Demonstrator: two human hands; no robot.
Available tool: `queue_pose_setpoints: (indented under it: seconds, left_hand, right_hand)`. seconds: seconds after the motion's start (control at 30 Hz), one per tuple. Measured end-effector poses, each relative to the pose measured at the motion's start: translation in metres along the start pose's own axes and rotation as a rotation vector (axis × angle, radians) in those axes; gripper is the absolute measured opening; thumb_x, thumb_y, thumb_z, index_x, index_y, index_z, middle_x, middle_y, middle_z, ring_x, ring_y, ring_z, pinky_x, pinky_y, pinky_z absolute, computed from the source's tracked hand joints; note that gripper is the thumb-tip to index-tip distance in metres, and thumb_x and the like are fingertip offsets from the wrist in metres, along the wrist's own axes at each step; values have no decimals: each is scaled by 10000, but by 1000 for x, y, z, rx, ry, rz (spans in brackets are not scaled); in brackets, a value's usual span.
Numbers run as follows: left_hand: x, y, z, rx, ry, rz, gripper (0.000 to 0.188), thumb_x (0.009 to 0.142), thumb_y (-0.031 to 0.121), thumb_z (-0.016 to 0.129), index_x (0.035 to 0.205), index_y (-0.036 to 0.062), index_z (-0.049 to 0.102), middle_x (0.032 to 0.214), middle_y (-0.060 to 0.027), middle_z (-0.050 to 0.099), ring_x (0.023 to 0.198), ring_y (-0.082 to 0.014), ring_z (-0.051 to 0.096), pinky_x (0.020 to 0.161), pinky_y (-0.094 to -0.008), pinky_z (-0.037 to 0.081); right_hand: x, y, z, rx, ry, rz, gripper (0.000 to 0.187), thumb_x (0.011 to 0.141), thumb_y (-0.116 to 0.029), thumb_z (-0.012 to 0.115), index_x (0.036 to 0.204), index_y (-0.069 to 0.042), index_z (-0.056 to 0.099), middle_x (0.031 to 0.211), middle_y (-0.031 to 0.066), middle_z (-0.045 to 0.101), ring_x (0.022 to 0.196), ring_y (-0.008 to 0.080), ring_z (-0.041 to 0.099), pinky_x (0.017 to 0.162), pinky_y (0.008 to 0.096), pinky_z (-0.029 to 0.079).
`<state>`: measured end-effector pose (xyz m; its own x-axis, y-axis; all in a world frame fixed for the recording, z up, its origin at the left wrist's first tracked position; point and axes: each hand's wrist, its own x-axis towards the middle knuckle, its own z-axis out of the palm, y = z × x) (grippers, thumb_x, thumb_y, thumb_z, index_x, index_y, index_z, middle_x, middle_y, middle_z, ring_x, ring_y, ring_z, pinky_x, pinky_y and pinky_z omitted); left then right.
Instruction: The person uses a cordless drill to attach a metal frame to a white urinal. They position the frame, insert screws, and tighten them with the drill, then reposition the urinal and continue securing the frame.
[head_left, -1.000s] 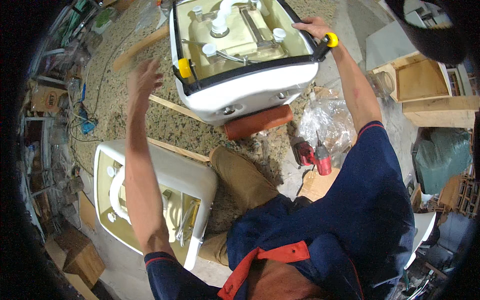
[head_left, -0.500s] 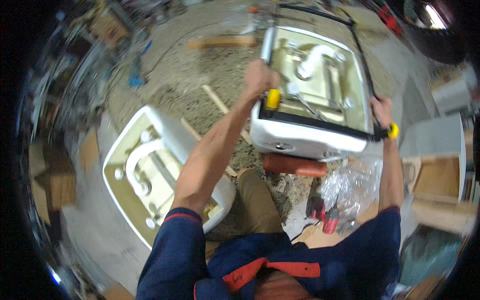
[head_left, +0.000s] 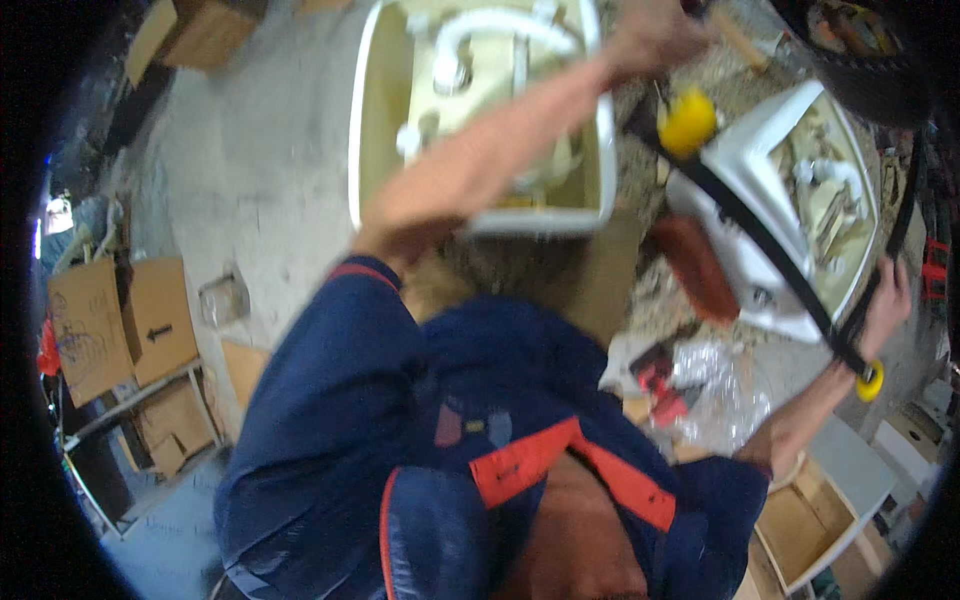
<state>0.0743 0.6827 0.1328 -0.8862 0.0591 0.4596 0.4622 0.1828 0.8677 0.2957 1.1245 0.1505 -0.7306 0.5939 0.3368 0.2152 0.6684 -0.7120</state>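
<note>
Hands, 2: R hand (head_left: 885, 300) wrapping round one side of blk frame (head_left: 752, 227); L hand (head_left: 662, 40) curling near frame's upper corner, blurred, can't tell if gripping. Blk frame, qty 1, w/ 2 yellow ends (head_left: 688, 122) showing, crossing in front of R basin (head_left: 745, 150). Basins, 2, wht: ctr basin (head_left: 540, 221) sitting under L forearm. Lying btwn/nearby: 1 red drill (head_left: 660, 385), 1 reddish-brn roll (head_left: 695, 270).

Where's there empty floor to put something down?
Grey floor between the left white basin and cardboard boxes looks mostly bare, around one small container. On the right it's crowded: red drill, clear plastic, orange roll and the other basin sit close together.
</note>
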Motion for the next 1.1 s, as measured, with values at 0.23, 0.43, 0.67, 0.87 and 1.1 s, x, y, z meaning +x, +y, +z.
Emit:
queue_pose_setpoints:
  seconds: [0.23,0.43,0.67,0.87,1.1]
  left_hand:
    - [-68,-7,-202,128,125,-130,148,750,93,662,705,26,538,644,-14,514,585,-110,495,517,-312,416]
    - [-136,-55,-330,662,117,-327,345,761,295,693,975,27,733,842,-141,731,772,-212,690,758,-349,541]
    - [-195,-116,-381,862,182,-327,395,732,279,688,1054,60,752,874,-211,734,833,-275,735,793,-366,546]
    - [-208,-160,-385,800,221,-364,407,753,246,695,1095,28,733,960,-221,733,909,-298,729,838,-352,537]
    - [-205,-163,-373,847,169,-265,356,769,209,692,1072,24,723,925,-166,725,861,-278,705,792,-342,518]
  right_hand:
    - [-49,-133,141,-199,-207,-108,560,768,-361,757,1218,-35,695,1072,126,733,942,169,657,898,293,485]
    - [-115,-170,270,171,-324,-374,351,821,-325,718,988,-16,737,685,33,666,650,83,549,613,306,480]
    - [-178,-176,365,267,-385,-456,289,752,-307,659,798,-23,677,602,193,570,508,210,539,536,391,466]
    - [-195,-167,387,243,-382,-418,266,765,-273,669,843,-20,694,612,162,593,548,162,539,556,352,471]
    - [-189,-158,387,204,-391,-414,305,711,-320,632,807,-39,701,759,238,641,717,389,641,654,467,498]
